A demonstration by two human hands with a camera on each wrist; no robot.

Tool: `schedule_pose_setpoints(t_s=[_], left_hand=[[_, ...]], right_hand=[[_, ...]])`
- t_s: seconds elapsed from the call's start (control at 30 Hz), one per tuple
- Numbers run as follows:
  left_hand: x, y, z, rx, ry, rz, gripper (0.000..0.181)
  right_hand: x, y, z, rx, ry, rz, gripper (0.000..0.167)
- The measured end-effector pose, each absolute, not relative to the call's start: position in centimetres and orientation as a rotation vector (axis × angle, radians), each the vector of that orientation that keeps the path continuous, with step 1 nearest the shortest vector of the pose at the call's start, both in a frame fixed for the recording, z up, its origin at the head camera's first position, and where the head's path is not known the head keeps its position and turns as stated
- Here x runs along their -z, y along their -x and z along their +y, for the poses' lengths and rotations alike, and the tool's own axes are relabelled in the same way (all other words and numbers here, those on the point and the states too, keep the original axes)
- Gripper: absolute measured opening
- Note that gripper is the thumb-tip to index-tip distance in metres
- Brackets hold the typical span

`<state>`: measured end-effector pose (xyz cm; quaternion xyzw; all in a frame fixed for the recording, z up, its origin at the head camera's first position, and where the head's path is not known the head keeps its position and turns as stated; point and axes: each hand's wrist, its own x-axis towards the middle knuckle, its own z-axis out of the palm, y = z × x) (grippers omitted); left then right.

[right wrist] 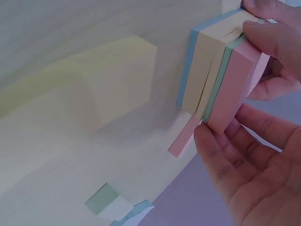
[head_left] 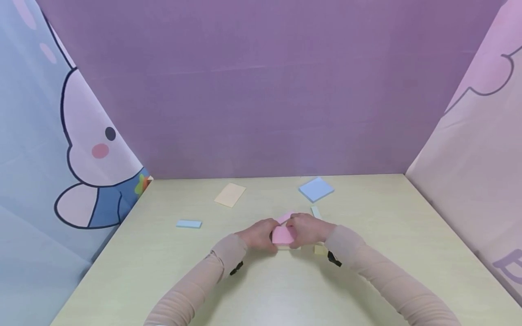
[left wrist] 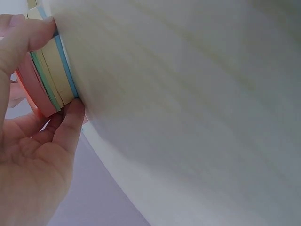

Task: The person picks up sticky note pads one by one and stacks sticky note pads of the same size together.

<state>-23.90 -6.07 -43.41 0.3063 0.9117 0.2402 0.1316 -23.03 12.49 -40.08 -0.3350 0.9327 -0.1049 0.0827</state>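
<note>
A stack of sticky note pads (right wrist: pixel 207 70) sits at the table's middle, blue at the bottom, then yellow layers, a thin green one and a pink pad (head_left: pixel 283 235) on top. My left hand (head_left: pixel 258 234) grips its left side, thumb and fingers against the pads' edges in the left wrist view. On the right side, my right hand (head_left: pixel 308 228) holds the same stack, a fingertip at the lower corner of the green and pink layers in the right wrist view. Just beyond the stack lies a narrow pink pad (head_left: pixel 287 218). Part of the stack is hidden by fingers.
On the table (head_left: pixel 285 290), a yellow pad (head_left: pixel 320 250) lies beside the right wrist and a pale green pad (head_left: pixel 316 212) behind the right hand. Farther back are a blue square pad (head_left: pixel 316 189) and a peach pad (head_left: pixel 230 194). A light blue strip pad (head_left: pixel 189 223) lies left.
</note>
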Motion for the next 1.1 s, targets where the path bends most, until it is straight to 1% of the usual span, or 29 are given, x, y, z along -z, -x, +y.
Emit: schedule_pose_setpoints(t_s=[0.3, 0.63, 1.1], left_hand=[[43.63, 24.02, -6.04, -0.693, -0.897, 2.650, 0.050], [43.73, 24.16, -6.18, -0.711, -0.890, 2.636, 0.052], [43.58, 23.98, -6.13, -0.713, -0.879, 2.635, 0.053]], right_hand=[[40.02, 22.99, 12.47, 0.303, 0.941, 2.785, 0.049], [40.43, 23.09, 12.72, 0.347, 1.007, 2.787, 0.045], [40.31, 22.94, 12.71, 0.362, 1.089, 2.806, 0.048]])
